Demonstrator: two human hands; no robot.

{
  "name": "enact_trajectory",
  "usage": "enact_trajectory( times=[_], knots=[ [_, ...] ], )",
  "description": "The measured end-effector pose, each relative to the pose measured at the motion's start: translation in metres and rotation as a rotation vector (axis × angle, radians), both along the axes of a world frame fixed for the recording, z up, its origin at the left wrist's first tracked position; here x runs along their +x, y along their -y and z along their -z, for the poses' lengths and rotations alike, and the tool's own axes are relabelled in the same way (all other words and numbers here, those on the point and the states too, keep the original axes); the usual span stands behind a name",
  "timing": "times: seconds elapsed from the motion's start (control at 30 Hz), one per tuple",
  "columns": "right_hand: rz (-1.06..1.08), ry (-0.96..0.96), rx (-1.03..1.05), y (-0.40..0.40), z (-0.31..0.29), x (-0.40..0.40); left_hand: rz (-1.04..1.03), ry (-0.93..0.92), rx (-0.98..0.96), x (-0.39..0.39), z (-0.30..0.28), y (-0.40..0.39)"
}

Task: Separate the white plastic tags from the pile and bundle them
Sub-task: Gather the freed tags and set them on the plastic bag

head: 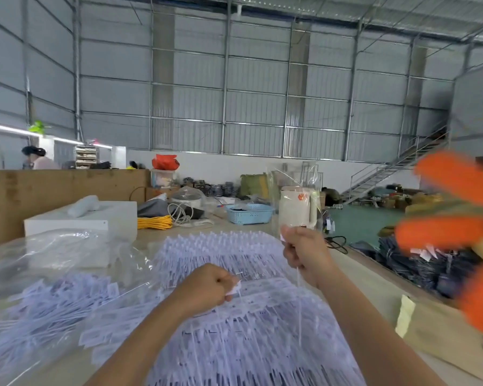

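Table (379, 285) is carrying a big pile of tags (234, 316) covering its middle and near edge; clear bags (53, 254) are lying at the left edge. Left hand (207, 285) is pinching a tag (236, 288) over the pile; right hand (304, 252) is gripping tag strands (299, 282), raised above the pile

This is a garment factory hall or warehouse floor. Corrugated metal walls (257, 87) on a steel frame rise high to a sheet roof, and a metal staircase (396, 168) climbs at the far right. A long worktable (374, 277) carries a great heap of white plastic tags (234, 316). Stacks of denim garments (435, 266) lie on the floor at right, and workers (37, 160) sit under strip lights at far left.
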State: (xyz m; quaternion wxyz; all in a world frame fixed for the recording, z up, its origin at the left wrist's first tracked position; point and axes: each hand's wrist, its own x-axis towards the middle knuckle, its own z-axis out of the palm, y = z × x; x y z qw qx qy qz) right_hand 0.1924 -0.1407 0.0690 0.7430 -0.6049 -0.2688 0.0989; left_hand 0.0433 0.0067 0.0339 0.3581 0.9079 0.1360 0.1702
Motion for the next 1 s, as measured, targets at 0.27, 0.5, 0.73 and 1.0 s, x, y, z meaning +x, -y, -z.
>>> enact_trajectory(
  times=[0.27, 0.5, 0.73, 1.0],
  knots=[
    [-0.253, 0.139, -0.242, -0.030, 0.062, -0.055, 0.084, -0.170, 0.161, 0.008, 0.017, -0.001],
    [-0.267, 0.111, -0.301, -0.031, 0.070, -0.062, -0.025, -0.009, 0.270, 0.010, 0.018, -0.004],
    [-0.185, 0.166, -0.182, -0.026, 0.068, -0.060, -0.084, -0.088, 0.165, 0.008, 0.015, -0.011],
    [-0.254, 0.199, -0.170, -0.022, 0.071, -0.056, -0.056, 0.004, 0.223, 0.006, 0.011, -0.004]
  ],
)
